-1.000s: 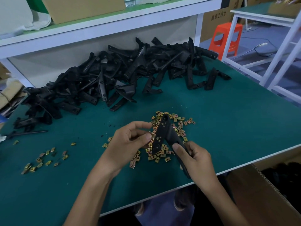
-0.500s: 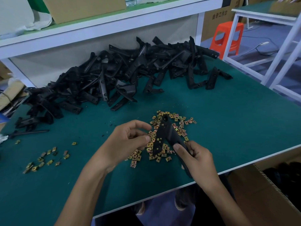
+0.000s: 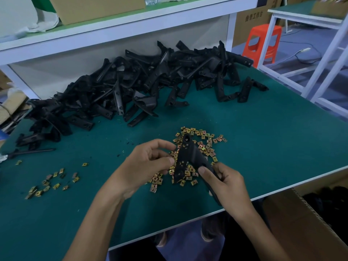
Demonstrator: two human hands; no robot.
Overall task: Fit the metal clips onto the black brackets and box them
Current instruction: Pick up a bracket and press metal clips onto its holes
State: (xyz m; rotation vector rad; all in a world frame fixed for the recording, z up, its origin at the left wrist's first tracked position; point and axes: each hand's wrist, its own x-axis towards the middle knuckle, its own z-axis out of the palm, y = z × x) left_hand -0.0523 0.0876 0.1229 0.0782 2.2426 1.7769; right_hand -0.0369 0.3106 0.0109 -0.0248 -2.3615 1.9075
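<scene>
My right hand [image 3: 225, 180] grips the lower arm of a black angled bracket [image 3: 185, 157], holding it up over a heap of gold metal clips [image 3: 204, 143] on the green table [image 3: 273, 147]. My left hand [image 3: 146, 164] has its thumb and fingers curled at the bracket's left edge, pinching at a clip there; the clip itself is mostly hidden by the fingertips. A large pile of loose black brackets [image 3: 131, 87] lies along the back of the table.
A smaller scatter of clips [image 3: 50, 182] lies at the left. A thin black tool [image 3: 32, 151] rests near the left edge. An open cardboard box [image 3: 308, 223] stands below the table's front right. An orange stool [image 3: 263, 42] and white frames stand at the right.
Both hands stay almost in place with the bracket; my left thumb and fingers have shifted only slightly at its left edge.
</scene>
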